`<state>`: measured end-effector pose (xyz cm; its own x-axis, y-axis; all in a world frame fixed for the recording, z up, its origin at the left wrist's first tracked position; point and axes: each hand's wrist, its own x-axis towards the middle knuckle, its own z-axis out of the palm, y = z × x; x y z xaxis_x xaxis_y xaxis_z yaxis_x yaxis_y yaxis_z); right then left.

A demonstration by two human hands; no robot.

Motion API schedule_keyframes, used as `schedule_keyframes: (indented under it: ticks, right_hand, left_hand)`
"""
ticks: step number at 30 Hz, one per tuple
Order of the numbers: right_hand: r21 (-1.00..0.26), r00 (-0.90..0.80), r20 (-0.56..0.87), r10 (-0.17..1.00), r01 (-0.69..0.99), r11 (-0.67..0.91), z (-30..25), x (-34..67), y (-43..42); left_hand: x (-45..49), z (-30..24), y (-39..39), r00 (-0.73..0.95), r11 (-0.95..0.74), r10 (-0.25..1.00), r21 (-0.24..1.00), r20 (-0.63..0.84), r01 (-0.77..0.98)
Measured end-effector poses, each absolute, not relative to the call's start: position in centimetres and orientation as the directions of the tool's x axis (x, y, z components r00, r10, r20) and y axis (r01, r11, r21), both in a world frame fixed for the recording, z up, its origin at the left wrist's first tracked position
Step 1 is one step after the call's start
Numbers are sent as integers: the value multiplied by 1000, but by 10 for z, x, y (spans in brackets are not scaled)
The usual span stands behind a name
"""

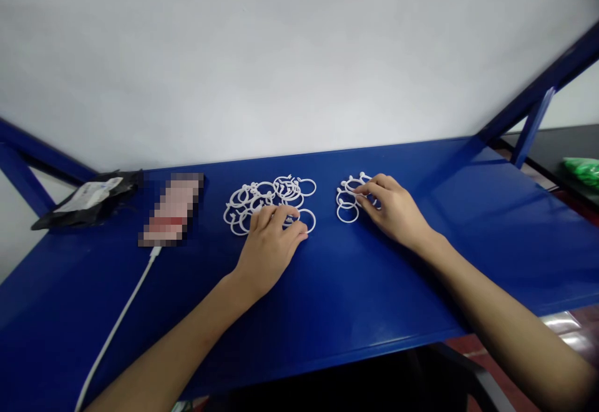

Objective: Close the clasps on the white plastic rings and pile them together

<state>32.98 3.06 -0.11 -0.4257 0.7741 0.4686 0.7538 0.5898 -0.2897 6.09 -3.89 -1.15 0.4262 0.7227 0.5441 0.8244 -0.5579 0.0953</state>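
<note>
A cluster of several thin white rings (pixel 264 187), each with a small knob at its opening, lies in a loose overlapping heap on the blue table (pixel 327 287). My left hand (pixel 271 243) rests over the near side of this heap, fingers curved and thumb apart from the index finger. Beside its thumb lies one white ring (pixel 314 220); whether the thumb touches it I cannot tell. To the right is a smaller group of white rings (pixel 347 221). My right hand (pixel 393 209) is at that group, thumb and index finger closed on a ring, its palm hiding part of the group.
A pixelated phone-like object (pixel 173 206) with a white cable (pixel 121 315) plugged in lies on the left. Behind it is a black plastic package (pixel 88 200) with a white label. A pale wall stands at the back, and blue frame braces (pixel 533 125) rise at the sides.
</note>
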Motion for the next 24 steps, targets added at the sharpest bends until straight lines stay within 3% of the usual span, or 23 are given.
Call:
schedule_keyframes:
  ticks: [4, 9, 14, 19, 24]
  right_hand:
    - [-337, -409, 517, 752, 710, 618, 5, 323, 22]
    - [-559, -473, 438, 764, 522, 644, 13, 304, -3]
    - [-772, -512, 286, 810, 378, 511, 10, 290, -20]
    - [-837, -483, 246, 840, 332, 436, 5, 290, -22]
    - [-911, -513, 163, 843, 250, 329, 5, 289, -26]
  left_hand:
    - [63, -9, -41, 410, -593, 689, 139, 597, 793]
    - [66, -8, -46, 402, -657, 618, 164, 676, 736]
    - [68, -8, -51, 413, -705, 579, 178, 703, 687]
    - [67, -4, -52, 429, -725, 572, 188, 699, 662]
    - [64, -6, -48, 381, -684, 657, 301, 651, 665]
